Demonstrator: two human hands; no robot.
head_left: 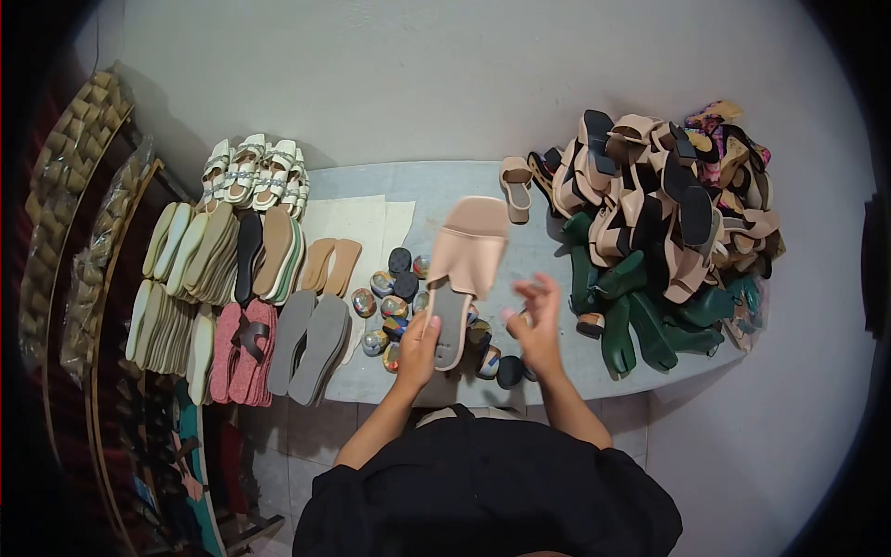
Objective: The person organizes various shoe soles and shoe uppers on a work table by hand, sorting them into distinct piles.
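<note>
A beige sandal (471,246) with a wide pale strap and a grey inner sole is held up over the middle of the table. My left hand (419,351) grips it by the side near its lower end. To the right of the sandal, my right hand (533,323) is raised with its fingers apart, holding nothing. Below and around the sandal lie several round multicoloured heel pieces (375,342) and a few black ones (400,259), partly hidden by the sandal and the hands.
On the right of the table (436,181) are a heap of beige and black sandals (640,190) and green shoe parts (617,334). Stacked soles (212,251) and white sandals (246,172) stand on the left, beside racks (100,371). One small sandal (516,188) lies at the back.
</note>
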